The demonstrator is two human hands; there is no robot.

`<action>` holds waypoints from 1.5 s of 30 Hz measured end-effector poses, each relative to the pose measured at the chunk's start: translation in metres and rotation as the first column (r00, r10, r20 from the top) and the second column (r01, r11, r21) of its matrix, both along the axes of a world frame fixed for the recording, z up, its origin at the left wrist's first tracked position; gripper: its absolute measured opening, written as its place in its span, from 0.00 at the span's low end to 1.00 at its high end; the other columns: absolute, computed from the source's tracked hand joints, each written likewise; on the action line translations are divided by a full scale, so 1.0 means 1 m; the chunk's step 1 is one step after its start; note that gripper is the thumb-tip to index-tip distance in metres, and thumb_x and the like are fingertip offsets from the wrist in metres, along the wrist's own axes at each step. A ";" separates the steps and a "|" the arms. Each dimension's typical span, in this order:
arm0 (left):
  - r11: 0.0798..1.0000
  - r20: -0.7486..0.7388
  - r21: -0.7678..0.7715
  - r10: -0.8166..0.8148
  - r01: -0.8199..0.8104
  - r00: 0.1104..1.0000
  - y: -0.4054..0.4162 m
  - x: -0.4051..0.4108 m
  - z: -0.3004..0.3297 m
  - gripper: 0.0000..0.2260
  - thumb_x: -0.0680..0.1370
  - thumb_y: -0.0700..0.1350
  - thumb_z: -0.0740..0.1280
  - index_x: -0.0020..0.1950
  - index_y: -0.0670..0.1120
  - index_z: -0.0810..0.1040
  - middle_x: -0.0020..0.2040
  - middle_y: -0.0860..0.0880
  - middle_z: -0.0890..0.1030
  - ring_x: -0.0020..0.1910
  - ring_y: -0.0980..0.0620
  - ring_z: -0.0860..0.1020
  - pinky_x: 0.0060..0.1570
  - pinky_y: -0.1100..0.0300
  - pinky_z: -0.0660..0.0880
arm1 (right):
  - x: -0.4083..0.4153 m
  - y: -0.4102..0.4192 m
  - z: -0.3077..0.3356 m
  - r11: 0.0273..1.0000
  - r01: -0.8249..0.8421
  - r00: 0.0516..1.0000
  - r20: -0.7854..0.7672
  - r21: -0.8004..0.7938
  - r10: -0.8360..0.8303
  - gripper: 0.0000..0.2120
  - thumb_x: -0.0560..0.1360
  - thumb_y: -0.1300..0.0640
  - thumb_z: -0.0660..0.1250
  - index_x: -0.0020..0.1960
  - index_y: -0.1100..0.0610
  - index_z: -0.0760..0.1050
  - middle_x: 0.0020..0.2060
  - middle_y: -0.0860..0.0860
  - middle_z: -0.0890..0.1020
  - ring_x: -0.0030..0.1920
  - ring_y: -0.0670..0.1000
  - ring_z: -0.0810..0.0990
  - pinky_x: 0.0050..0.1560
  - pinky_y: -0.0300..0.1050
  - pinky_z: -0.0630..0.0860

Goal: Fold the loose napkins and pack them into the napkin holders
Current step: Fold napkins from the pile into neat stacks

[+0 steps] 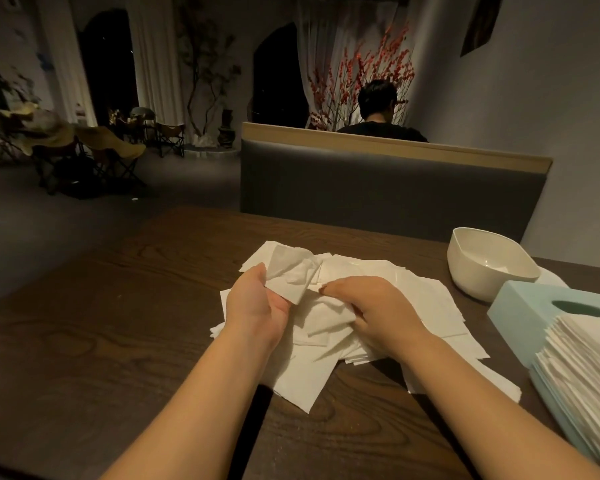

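- Head view: at the centre of the frame, my left hand (257, 303) curls its fingers around a crumpled white napkin (291, 275), lifting it just above the pile of loose napkins (406, 299) spread over the dark wooden table (101, 323).
- My right hand (371, 306) lies knuckles-up on the pile, fingers bent and pinching a napkin beneath the palm.
- At the right edge, a pale blue napkin holder (520, 313) lies beside a stack of folded napkins (582, 368).
- Above the holder, a white bowl (489, 265) stands on the table.
- In the upper right, a person (378, 112) sits behind a grey booth backrest (388, 188).
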State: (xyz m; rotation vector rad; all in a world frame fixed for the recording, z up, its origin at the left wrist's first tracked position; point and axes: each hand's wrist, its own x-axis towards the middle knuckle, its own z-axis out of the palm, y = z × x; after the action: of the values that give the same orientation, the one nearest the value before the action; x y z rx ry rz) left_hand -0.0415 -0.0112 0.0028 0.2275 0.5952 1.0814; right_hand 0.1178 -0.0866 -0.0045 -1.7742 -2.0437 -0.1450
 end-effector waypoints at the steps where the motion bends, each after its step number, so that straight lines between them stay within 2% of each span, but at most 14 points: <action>1: 1.000 0.002 0.007 0.018 -0.018 1.000 -0.002 -0.001 0.003 0.14 0.86 0.41 0.57 0.71 0.40 0.68 0.58 0.38 0.79 0.59 0.36 0.79 0.64 0.42 0.76 | 0.002 -0.002 0.001 0.999 0.016 0.994 -0.107 0.029 -0.012 0.15 0.77 0.60 0.66 0.59 0.47 0.81 0.55 0.43 0.83 0.57 0.47 0.78 0.57 0.40 0.73; 5: 0.995 0.033 0.039 0.088 -0.089 0.996 -0.005 -0.007 0.006 0.09 0.85 0.41 0.60 0.64 0.42 0.70 0.52 0.40 0.80 0.54 0.38 0.81 0.58 0.43 0.79 | 0.011 -0.018 0.018 0.986 0.116 0.782 -0.622 0.116 -0.019 0.23 0.75 0.70 0.64 0.53 0.41 0.80 0.47 0.36 0.84 0.53 0.39 0.80 0.51 0.32 0.75; 8: 0.996 -0.080 0.087 -0.005 0.012 0.997 -0.012 -0.004 0.007 0.10 0.84 0.41 0.61 0.62 0.38 0.76 0.53 0.39 0.84 0.53 0.40 0.83 0.57 0.43 0.80 | 0.010 -0.031 0.037 0.995 0.100 0.356 -0.933 -0.024 -0.059 0.14 0.76 0.65 0.68 0.55 0.49 0.81 0.47 0.47 0.86 0.52 0.52 0.84 0.53 0.49 0.80; 9: 0.988 -0.152 0.126 -0.067 0.086 0.986 -0.016 -0.001 0.006 0.09 0.84 0.41 0.61 0.59 0.39 0.78 0.50 0.40 0.85 0.49 0.42 0.85 0.50 0.45 0.82 | 0.010 -0.036 0.041 0.993 0.035 0.210 -0.971 -0.108 -0.113 0.12 0.74 0.61 0.70 0.57 0.53 0.80 0.46 0.51 0.87 0.50 0.55 0.85 0.52 0.54 0.80; 10: 0.967 -0.246 0.175 -0.140 0.186 0.959 -0.021 0.002 0.004 0.08 0.83 0.40 0.60 0.55 0.40 0.79 0.46 0.41 0.86 0.44 0.45 0.86 0.43 0.49 0.83 | 0.011 -0.039 0.044 0.981 -0.029 0.155 -0.971 -0.191 -0.185 0.12 0.74 0.58 0.70 0.58 0.55 0.79 0.47 0.53 0.87 0.49 0.57 0.85 0.52 0.57 0.81; 12: 0.892 -0.406 0.261 -0.246 0.370 0.880 -0.028 0.008 -0.001 0.08 0.81 0.40 0.62 0.48 0.40 0.80 0.40 0.43 0.84 0.40 0.46 0.85 0.41 0.51 0.82 | 0.014 -0.042 0.043 0.930 -0.089 0.266 -0.908 -0.358 -0.324 0.12 0.76 0.56 0.70 0.58 0.55 0.78 0.48 0.54 0.87 0.50 0.57 0.86 0.55 0.59 0.80; 14: 0.836 -0.463 0.298 -0.296 0.462 0.835 -0.030 0.010 -0.008 0.07 0.79 0.43 0.66 0.49 0.41 0.81 0.45 0.40 0.82 0.47 0.41 0.82 0.57 0.43 0.79 | 0.014 -0.042 0.040 0.889 -0.071 0.388 -0.834 -0.451 -0.392 0.10 0.77 0.53 0.69 0.57 0.53 0.78 0.48 0.51 0.87 0.50 0.55 0.86 0.58 0.60 0.79; 16: 0.820 -0.465 0.298 -0.323 0.489 0.824 -0.030 0.010 -0.009 0.10 0.79 0.46 0.66 0.55 0.41 0.82 0.49 0.39 0.82 0.52 0.38 0.81 0.63 0.39 0.75 | 0.016 -0.040 0.037 0.886 -0.042 0.417 -0.814 -0.462 -0.404 0.08 0.78 0.54 0.68 0.57 0.52 0.79 0.48 0.50 0.87 0.50 0.54 0.86 0.58 0.58 0.79; 22: 0.850 -0.491 0.258 -0.295 0.460 0.820 -0.027 0.008 -0.007 0.15 0.83 0.46 0.60 0.59 0.42 0.83 0.48 0.42 0.85 0.45 0.43 0.84 0.48 0.51 0.79 | 0.022 -0.046 0.042 0.850 -0.060 0.568 -0.718 -0.523 -0.402 0.07 0.78 0.54 0.68 0.56 0.52 0.78 0.47 0.50 0.87 0.48 0.53 0.86 0.55 0.52 0.81; 25: 0.843 -0.505 0.253 -0.303 0.474 0.808 -0.029 0.007 -0.004 0.18 0.84 0.55 0.58 0.62 0.46 0.80 0.52 0.43 0.86 0.50 0.42 0.84 0.50 0.50 0.78 | 0.019 -0.047 0.043 0.848 -0.004 0.646 -0.649 -0.529 -0.402 0.04 0.78 0.53 0.68 0.51 0.51 0.78 0.44 0.49 0.85 0.47 0.51 0.85 0.49 0.45 0.81; 28: 0.796 -0.552 0.235 -0.362 0.557 0.751 -0.034 0.006 -0.004 0.23 0.79 0.64 0.62 0.62 0.48 0.80 0.50 0.42 0.86 0.49 0.42 0.84 0.52 0.46 0.79 | 0.018 -0.047 0.043 0.873 -0.009 0.587 -0.709 -0.488 -0.391 0.05 0.78 0.53 0.68 0.53 0.50 0.78 0.44 0.48 0.86 0.46 0.50 0.86 0.46 0.46 0.80; 34: 0.817 -0.577 0.322 -0.232 0.479 0.783 -0.041 0.008 -0.005 0.10 0.79 0.49 0.70 0.57 0.45 0.81 0.44 0.43 0.87 0.39 0.44 0.85 0.42 0.50 0.81 | 0.016 -0.046 0.035 0.852 -0.063 0.693 -0.637 -0.520 -0.337 0.04 0.77 0.51 0.69 0.52 0.46 0.79 0.43 0.41 0.86 0.48 0.46 0.85 0.53 0.44 0.79; 40: 0.866 -0.632 0.313 -0.117 0.390 0.766 -0.030 0.011 -0.007 0.12 0.83 0.50 0.64 0.57 0.44 0.81 0.47 0.44 0.87 0.48 0.42 0.85 0.55 0.43 0.81 | 0.020 -0.044 0.032 0.859 -0.105 0.606 -0.717 -0.501 -0.344 0.12 0.76 0.53 0.71 0.59 0.51 0.79 0.51 0.48 0.86 0.53 0.52 0.85 0.62 0.57 0.78; 45: 0.918 -0.524 0.239 -0.152 0.315 0.838 -0.029 0.010 -0.004 0.09 0.83 0.50 0.63 0.56 0.47 0.80 0.46 0.43 0.87 0.49 0.40 0.85 0.57 0.37 0.79 | 0.021 -0.042 0.031 0.915 -0.043 0.516 -0.793 -0.401 -0.323 0.11 0.76 0.53 0.70 0.58 0.49 0.78 0.47 0.47 0.87 0.47 0.50 0.86 0.51 0.50 0.82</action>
State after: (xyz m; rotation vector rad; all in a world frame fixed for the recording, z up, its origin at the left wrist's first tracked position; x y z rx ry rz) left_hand -0.0312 -0.0404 -0.0014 0.8646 0.8268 0.8676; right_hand 0.1388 -0.1290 0.0262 -1.6841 -1.2054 0.9737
